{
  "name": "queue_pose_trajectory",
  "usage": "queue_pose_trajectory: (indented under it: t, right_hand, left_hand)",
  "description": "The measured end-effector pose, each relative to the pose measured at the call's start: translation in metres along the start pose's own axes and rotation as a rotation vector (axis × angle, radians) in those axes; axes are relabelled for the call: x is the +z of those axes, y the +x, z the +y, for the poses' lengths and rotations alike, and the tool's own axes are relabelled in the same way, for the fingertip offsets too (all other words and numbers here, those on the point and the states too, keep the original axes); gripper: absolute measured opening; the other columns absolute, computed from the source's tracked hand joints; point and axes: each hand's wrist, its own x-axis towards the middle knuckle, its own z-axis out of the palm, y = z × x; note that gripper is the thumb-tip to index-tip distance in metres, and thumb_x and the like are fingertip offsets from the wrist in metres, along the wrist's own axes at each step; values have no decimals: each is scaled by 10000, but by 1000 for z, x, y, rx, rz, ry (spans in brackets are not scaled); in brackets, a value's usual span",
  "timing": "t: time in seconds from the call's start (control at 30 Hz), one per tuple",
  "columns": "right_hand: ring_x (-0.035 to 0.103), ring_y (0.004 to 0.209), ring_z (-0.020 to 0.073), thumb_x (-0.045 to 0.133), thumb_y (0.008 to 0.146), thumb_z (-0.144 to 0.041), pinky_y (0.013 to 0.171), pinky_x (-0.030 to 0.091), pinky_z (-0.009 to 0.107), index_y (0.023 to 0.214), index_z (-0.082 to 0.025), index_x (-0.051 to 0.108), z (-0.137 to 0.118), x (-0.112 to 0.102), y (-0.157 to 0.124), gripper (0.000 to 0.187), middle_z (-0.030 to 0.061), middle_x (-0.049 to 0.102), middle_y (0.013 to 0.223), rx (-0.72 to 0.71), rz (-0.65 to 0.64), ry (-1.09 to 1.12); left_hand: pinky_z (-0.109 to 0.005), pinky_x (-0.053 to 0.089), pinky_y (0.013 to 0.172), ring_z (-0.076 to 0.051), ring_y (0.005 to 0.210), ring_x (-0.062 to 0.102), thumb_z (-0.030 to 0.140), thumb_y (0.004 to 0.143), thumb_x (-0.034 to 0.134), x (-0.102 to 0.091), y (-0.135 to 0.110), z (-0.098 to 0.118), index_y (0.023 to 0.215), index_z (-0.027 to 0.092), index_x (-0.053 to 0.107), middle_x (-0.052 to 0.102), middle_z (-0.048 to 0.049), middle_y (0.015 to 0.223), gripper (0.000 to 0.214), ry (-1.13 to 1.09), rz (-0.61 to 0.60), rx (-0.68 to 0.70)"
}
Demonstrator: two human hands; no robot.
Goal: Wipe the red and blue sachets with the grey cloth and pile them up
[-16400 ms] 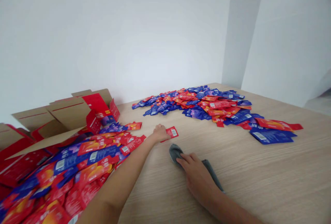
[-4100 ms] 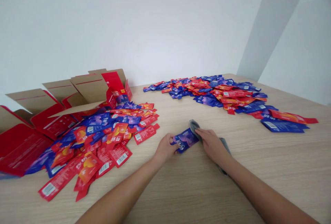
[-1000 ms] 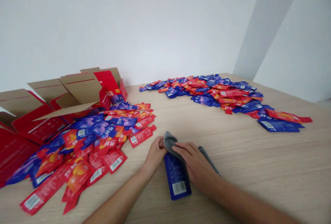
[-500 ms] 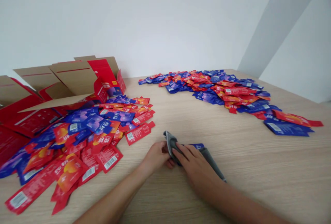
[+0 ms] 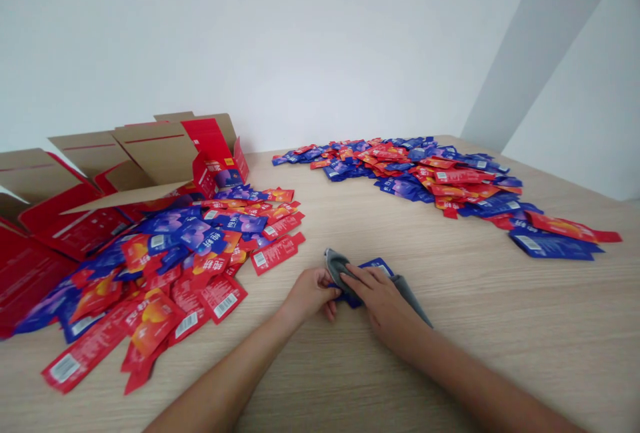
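Observation:
A blue sachet (image 5: 376, 265) lies on the wooden table (image 5: 500, 326) in front of me, mostly hidden under a grey cloth (image 5: 338, 266). My left hand (image 5: 310, 292) pinches the sachet's near end, fingers curled. My right hand (image 5: 383, 299) presses the grey cloth flat onto the sachet, fingers together on the fabric. The cloth's tail (image 5: 413, 293) runs out to the right from under my right hand.
A heap of red and blue sachets (image 5: 170, 259) spreads at the left, spilling from open red cardboard boxes (image 5: 125, 166). A second heap of sachets (image 5: 440, 183) lies at the back right. A white wall stands behind the table.
A second ago the blue sachet lay lengthwise toward me with its barcode showing; now it sits further away under the cloth. Both hands moved slightly away from me with it.

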Motion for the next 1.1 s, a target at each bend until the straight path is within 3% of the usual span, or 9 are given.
queue_pose_trajectory:
  t: [0.13,0.23,0.3,0.37,0.43,0.57,0.67,0.83,1.1]
  right_hand:
    - [474,1110,222,329,718,1,971,382,431,1211,-122,550,45,-4,2,554,118,554,1234,147,223,60]
    - [522,1065,215,330,812,-109,941,409,440,1165,-177,578,73,-13,0,437,94,605,1146,295,426,200]
    - [514,1089,217,350,843,-181,951,398,452,1174,-199,561,77,-21,-1,394,87,591,1162,359,561,279]
    - [489,1123,214,357,858,-205,969,377,457,1200,-220,534,68,-26,-2,386,81,568,1191,336,633,309]
    - [480,1126,209,349,863,-181,967,377,455,1210,-240,525,50,-26,-3,394,76,562,1194,214,589,297]
    - [460,1130,206,338,781,-41,964,388,425,1210,-206,543,15,-14,-5,503,71,555,1232,-67,209,206]
    - [442,1139,215,351,711,6,990,365,430,1208,-154,551,12,-8,-2,559,75,533,1276,-86,34,95]
    - [430,1146,216,349,705,21,1004,351,431,1218,-127,543,29,-12,5,568,82,526,1284,16,71,-37]
    - [459,1111,218,357,692,23,986,374,420,1213,-145,554,10,-10,0,582,61,541,1275,-33,35,-35]
  left_hand:
    - [-219,438,387,-111,354,504,239,703,604,-3,-8,0,781,153,521,520,56,427,143,94,196,170]
    - [-246,491,564,-126,589,593,171,766,511,-8,-21,5,815,165,593,602,-14,655,95,442,376,588]
    - [-260,486,705,-143,797,601,110,776,461,-9,-28,6,835,187,627,621,-54,868,193,714,362,849]
    - [-267,475,767,-155,897,582,77,780,430,-7,-31,4,886,196,631,607,-68,990,257,906,254,944]
    - [-260,476,772,-155,895,579,69,786,423,-4,-30,0,928,191,621,610,-69,994,273,999,159,925]
    - [-244,468,779,-143,851,585,43,774,426,-1,-25,-3,897,189,615,630,-42,887,269,991,91,849]
    - [-237,457,795,-138,861,586,33,766,439,-1,-22,0,878,188,616,639,-34,887,261,944,62,828]
    - [-219,456,730,-129,785,589,16,738,460,-2,-19,2,843,192,629,638,-19,824,266,903,58,772]
    - [-213,453,710,-117,753,586,-9,701,478,-1,-22,-1,819,196,649,649,-3,813,291,736,91,705]
